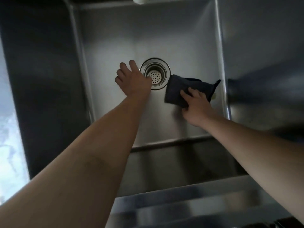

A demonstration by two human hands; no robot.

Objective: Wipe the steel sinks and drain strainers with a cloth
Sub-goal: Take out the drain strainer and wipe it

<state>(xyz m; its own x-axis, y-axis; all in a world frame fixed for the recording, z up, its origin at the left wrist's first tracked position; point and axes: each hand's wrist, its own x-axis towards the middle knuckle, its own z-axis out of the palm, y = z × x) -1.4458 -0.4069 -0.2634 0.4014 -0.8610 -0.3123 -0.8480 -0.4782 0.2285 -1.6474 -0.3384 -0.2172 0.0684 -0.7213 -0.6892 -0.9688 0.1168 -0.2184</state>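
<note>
I look straight down into a deep steel sink (148,38). Its round drain strainer (155,74), a perforated steel basket, sits in the middle of the sink floor. My left hand (131,78) lies flat on the floor just left of the strainer, fingers spread, thumb at the strainer's rim. A dark blue cloth (185,89) lies on the floor right of the strainer. My right hand (195,107) holds the cloth down, thumb and fingers pinching its near edge.
A second steel basin (41,88) lies to the left behind a thin divider. The sink's right wall (263,55) rises close to the cloth. The front rim (197,203) runs below my arms. A pale object (139,0) hangs at the top edge.
</note>
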